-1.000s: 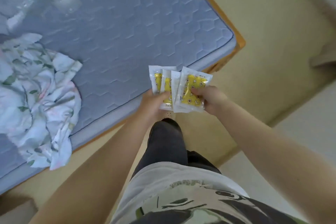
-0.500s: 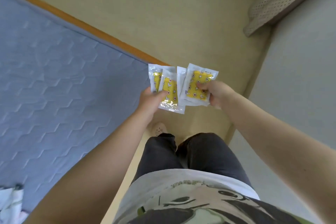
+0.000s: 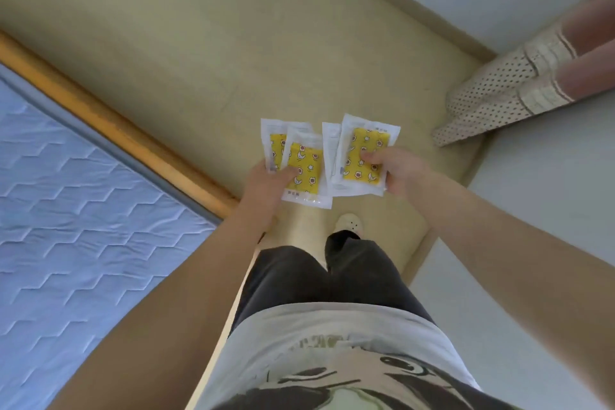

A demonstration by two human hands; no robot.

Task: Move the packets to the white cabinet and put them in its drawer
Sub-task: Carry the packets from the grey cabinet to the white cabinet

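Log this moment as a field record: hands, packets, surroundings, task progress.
left hand: grips two overlapped yellow packets
right hand: grips another overlapped pair
below: floor, with blue mattress on wooden frame to the left
white cabinet: not in view
progress: four packets in hand, not yet delivered

Open beige floor (image 3: 206,43) lies ahead of the packets (image 3: 362,156); the wooden bed frame (image 3: 109,123) and quilted mattress (image 3: 83,210) block the left, the frame's corner near the left hand (image 3: 266,183); a pale wall (image 3: 539,210) hems the right hand (image 3: 402,173); a dotted cloth (image 3: 492,100) drapes at the far right.
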